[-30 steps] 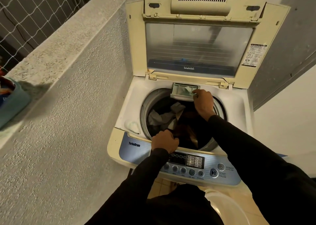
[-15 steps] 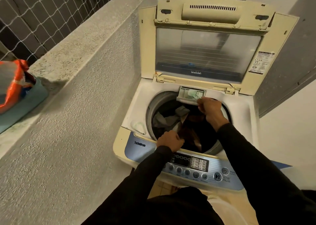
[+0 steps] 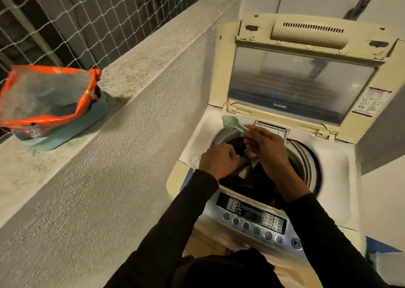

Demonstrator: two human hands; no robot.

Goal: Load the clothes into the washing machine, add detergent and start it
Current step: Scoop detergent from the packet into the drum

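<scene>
Since 1 second ago, the right hand [image 3: 263,143] has lifted a green scoop [image 3: 233,123] off the detergent drawer [image 3: 272,131] behind it, pinching its handle. Left hand [image 3: 219,162], nearer, is fisted over the clothes [image 3: 252,178]. Far left, the detergent bag [image 3: 48,97] could tip when scooped.

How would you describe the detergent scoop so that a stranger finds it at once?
Look at the open washing machine. Above the drum's left rim, the right hand pinches the scoop by its handle. It is the only pale green plastic spoon there.

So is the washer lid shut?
No, the lid stands upright and open, with clothes showing in the drum.
</scene>
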